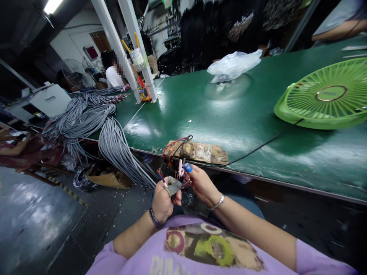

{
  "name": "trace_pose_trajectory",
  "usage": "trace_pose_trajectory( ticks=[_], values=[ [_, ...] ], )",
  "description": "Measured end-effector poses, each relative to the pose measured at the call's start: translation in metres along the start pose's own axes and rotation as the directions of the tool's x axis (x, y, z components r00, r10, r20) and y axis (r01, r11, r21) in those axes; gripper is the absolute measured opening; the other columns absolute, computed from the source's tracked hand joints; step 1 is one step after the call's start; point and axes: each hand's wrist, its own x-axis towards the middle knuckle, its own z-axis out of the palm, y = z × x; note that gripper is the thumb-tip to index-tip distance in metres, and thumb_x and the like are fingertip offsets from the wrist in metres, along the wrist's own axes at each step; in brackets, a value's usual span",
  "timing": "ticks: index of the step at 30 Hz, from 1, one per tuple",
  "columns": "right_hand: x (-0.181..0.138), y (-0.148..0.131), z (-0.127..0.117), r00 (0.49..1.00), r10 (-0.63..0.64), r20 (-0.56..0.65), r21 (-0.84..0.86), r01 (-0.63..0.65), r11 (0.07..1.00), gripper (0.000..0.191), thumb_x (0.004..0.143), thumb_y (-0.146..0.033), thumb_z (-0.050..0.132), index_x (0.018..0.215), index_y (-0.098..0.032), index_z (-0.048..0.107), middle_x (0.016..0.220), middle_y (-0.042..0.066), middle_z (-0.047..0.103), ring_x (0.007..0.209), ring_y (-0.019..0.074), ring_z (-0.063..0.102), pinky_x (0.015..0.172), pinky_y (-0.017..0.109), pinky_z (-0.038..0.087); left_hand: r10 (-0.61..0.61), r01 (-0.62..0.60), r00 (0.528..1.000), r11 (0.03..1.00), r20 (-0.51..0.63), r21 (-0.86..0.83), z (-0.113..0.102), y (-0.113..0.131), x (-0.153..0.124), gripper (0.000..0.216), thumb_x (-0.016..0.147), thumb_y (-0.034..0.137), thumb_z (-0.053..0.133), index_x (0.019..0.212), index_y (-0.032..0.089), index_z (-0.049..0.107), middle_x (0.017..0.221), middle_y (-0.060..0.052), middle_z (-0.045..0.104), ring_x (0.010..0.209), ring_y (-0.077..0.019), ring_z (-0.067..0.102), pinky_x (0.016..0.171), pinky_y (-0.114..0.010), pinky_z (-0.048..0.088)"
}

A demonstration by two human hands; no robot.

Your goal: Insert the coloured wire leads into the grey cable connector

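Note:
In front of my body, my left hand [164, 199] is closed around the end of a grey cable, with thin coloured wires [161, 175] fanning out above it. A grey wrapping [173, 186] lies over the fingers there; whether it is cloth or tape I cannot tell. My right hand [203, 186], with a blue cover [187, 167] on its thumb, pinches at the loose wires [187, 183] beside the left hand. Just beyond both hands, a wooden block [208, 152] with a small fixture and red and black leads sits at the bench edge.
Long grey cables [116, 143] drape over the green bench [177, 105] at left. A green fan [329, 93] stands at right, its black cord [258, 147] running to the block. A plastic bag [235, 65] lies farther back, near white posts [134, 49]. Other people sit or stand beyond.

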Motion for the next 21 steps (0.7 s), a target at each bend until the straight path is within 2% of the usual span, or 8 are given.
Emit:
trace_pose_trajectory(
  ticks=[2,3,7,10,16,21],
  values=[
    [0.002,0.003,-0.003,0.996,-0.066,-0.059,-0.017,0.065,0.998,0.034,0.067,-0.048,0.071,0.063,-0.016,0.059,0.052,-0.004,0.050,0.049,0.0071,0.036,0.049,0.023,0.028,-0.007,0.007,1.000,1.000,-0.001,0.000,0.000,0.001,0.001,0.025,0.065,0.037,0.066,0.063,0.016,0.051,0.041,0.003,0.053,0.028,-0.0063,0.040,0.029,-0.016,0.029],
    [0.003,0.003,-0.004,0.997,-0.059,-0.059,0.005,0.059,0.998,0.035,0.068,-0.050,0.070,0.064,-0.016,0.060,0.053,-0.003,0.052,0.049,0.0073,0.038,0.049,0.023,0.029,-0.010,0.010,1.000,1.000,0.000,-0.001,0.001,0.001,0.002,0.026,0.064,0.036,0.066,0.063,0.016,0.051,0.041,0.004,0.053,0.028,-0.0062,0.040,0.029,-0.016,0.029],
    [0.007,0.004,-0.003,0.987,0.139,0.086,0.163,-0.152,0.975,0.040,0.068,-0.055,0.067,0.073,-0.016,0.064,0.064,0.001,0.060,0.053,0.0096,0.047,0.053,0.025,0.037,-0.018,0.018,1.000,1.000,-0.002,0.007,0.002,0.000,0.005,0.027,0.065,0.037,0.067,0.062,0.016,0.050,0.039,0.004,0.052,0.028,-0.0061,0.040,0.029,-0.016,0.028],
    [0.009,0.003,0.001,0.970,0.215,0.116,0.231,-0.237,0.944,0.039,0.068,-0.054,0.068,0.073,-0.015,0.065,0.066,0.002,0.063,0.055,0.0105,0.051,0.054,0.025,0.040,-0.019,0.019,1.000,1.000,-0.007,0.018,0.002,-0.002,0.006,0.028,0.065,0.038,0.067,0.063,0.016,0.051,0.039,0.004,0.052,0.028,-0.0063,0.041,0.029,-0.015,0.026],
    [0.011,0.005,0.005,0.975,0.214,0.066,0.295,-0.224,0.929,0.035,0.068,-0.050,0.070,0.073,-0.015,0.064,0.062,0.000,0.063,0.053,0.0094,0.052,0.052,0.023,0.041,-0.016,0.017,1.000,1.000,-0.019,0.023,-0.001,-0.008,0.006,0.029,0.065,0.039,0.068,0.063,0.016,0.050,0.040,0.004,0.052,0.028,-0.0060,0.041,0.030,-0.015,0.028],
    [0.009,0.005,0.004,0.973,0.220,0.072,0.291,-0.232,0.928,0.037,0.070,-0.053,0.067,0.075,-0.016,0.065,0.067,0.002,0.065,0.056,0.0106,0.054,0.052,0.023,0.042,-0.029,0.030,0.999,0.999,-0.026,0.040,-0.004,-0.011,0.005,0.031,0.065,0.041,0.069,0.063,0.016,0.049,0.040,0.005,0.052,0.028,-0.0055,0.040,0.030,-0.015,0.028]
  ],
)
